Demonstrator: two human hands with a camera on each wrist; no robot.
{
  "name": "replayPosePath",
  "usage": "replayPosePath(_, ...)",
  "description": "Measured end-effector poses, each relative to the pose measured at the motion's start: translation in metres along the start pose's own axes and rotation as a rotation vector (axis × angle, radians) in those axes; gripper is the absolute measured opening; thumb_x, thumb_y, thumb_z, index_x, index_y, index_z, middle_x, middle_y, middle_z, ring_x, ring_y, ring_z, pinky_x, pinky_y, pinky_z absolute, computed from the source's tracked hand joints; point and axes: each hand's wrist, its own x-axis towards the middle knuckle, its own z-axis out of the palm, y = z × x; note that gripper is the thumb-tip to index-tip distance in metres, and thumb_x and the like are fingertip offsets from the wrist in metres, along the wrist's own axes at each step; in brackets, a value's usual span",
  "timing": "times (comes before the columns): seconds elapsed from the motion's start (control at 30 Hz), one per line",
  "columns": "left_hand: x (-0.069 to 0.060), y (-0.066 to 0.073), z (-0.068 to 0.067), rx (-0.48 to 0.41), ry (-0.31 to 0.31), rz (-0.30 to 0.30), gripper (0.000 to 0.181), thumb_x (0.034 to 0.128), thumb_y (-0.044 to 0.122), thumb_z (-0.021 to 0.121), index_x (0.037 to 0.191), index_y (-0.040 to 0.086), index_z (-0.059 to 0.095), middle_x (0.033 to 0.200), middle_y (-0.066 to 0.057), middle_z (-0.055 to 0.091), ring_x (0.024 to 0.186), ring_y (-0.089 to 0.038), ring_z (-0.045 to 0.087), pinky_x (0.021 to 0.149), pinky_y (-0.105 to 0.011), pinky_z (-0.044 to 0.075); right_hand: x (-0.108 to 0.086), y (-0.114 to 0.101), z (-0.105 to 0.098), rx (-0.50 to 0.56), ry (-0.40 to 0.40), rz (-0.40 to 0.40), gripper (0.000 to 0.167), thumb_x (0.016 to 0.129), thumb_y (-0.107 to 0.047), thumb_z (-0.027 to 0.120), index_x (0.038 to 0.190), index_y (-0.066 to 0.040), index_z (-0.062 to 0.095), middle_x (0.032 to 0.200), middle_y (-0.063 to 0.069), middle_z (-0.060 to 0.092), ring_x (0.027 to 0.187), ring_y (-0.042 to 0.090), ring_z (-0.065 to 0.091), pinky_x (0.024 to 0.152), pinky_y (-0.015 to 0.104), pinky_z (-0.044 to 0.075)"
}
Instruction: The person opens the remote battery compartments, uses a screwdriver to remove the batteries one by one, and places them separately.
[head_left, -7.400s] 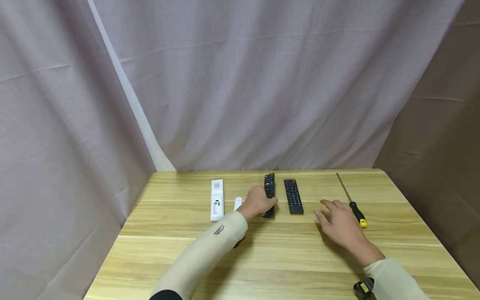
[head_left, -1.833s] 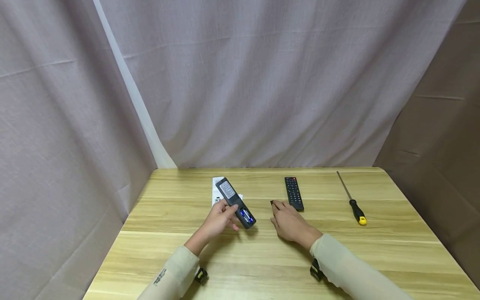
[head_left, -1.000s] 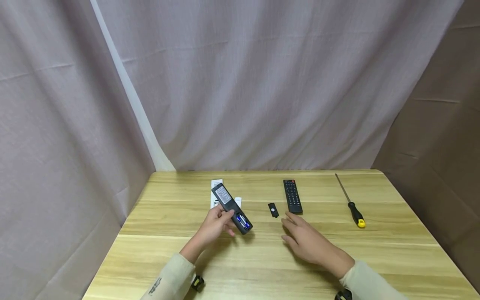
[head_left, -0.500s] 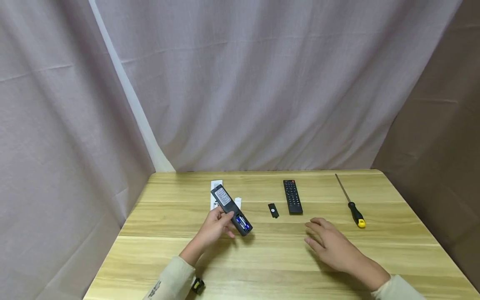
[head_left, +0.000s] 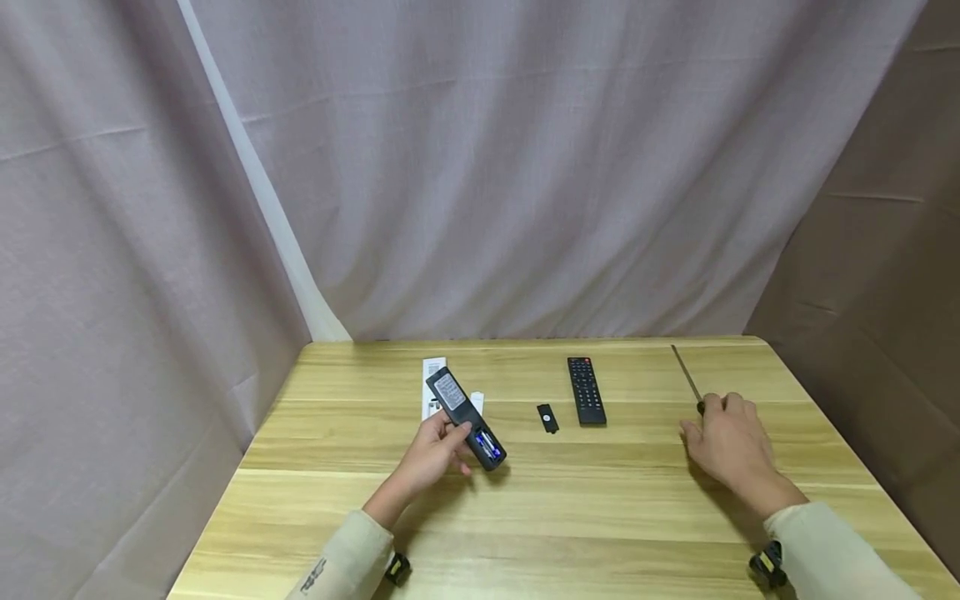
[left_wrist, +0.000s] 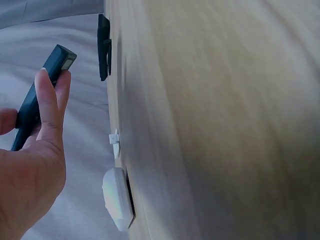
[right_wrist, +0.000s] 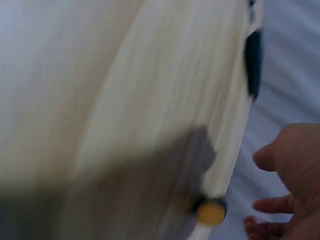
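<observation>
My left hand pinches a black remote control above the table, its back facing up and tilted. Two blue-and-silver batteries lie in its uncovered compartment. My right hand is over the handle of a screwdriver, hiding most of it in the head view. In the right wrist view the fingers are spread and apart from the screwdriver's yellow end. A small black battery cover lies on the table between the hands.
Another black remote control lies buttons up right of the cover. Behind the held remote are a white remote control, back up, and a white battery cover. Grey curtains hang around the wooden table.
My left hand has picked up the black remote control and its cover has come off onto the table. My right hand has moved away from the cover, rightward to the screwdriver.
</observation>
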Motion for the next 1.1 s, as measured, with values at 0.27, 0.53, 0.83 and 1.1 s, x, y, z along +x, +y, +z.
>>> replayPosePath(0.27,0.0,-0.001,-0.002,0.008,0.01,0.009,0.032,0.1104,0.013,0.054,0.131,-0.012,0.055,0.112,-0.034,0.075,0.084,-0.026,0.08,0.061,-0.03,0.068,0.02,0.032,0.005,-0.048,-0.172,0.084,0.061,0.103,-0.026,0.066,0.13,0.025,0.045,0.108,0.045,0.049,0.1,0.061,0.05,0.072,0.064,0.051)
replayPosePath(0.53,-0.002,-0.006,-0.004,0.02,0.019,0.014,0.033,0.1098,0.011,0.054,0.132,-0.013,0.054,0.111,-0.034,0.075,0.085,-0.027,0.08,0.061,-0.032,0.069,0.037,0.047,0.004,0.098,-0.324,0.091,0.044,0.106,-0.02,0.051,0.112,0.024,0.045,0.097,0.041,0.062,0.088,0.053,0.067,0.073,0.06,0.059)
replayPosePath(0.83,-0.002,-0.006,-0.011,-0.02,0.058,-0.001,0.033,0.1093,0.012,0.054,0.131,-0.013,0.054,0.106,-0.029,0.075,0.08,-0.036,0.077,0.057,-0.027,0.066,0.042,0.052,-0.003,0.144,-0.384,0.094,0.041,0.105,-0.016,0.043,0.114,0.023,0.038,0.095,0.038,0.063,0.083,0.042,0.064,0.067,0.048,0.056)
replayPosePath(1.1,-0.001,0.0,-0.015,-0.021,0.044,-0.001,0.034,0.1106,0.013,0.053,0.133,-0.012,0.053,0.111,-0.032,0.075,0.08,-0.03,0.078,0.059,-0.028,0.067,0.032,0.048,-0.005,0.255,-0.367,0.027,0.035,0.111,-0.013,0.034,0.121,0.02,0.031,0.093,0.031,0.057,0.082,0.036,0.056,0.067,0.037,0.046)
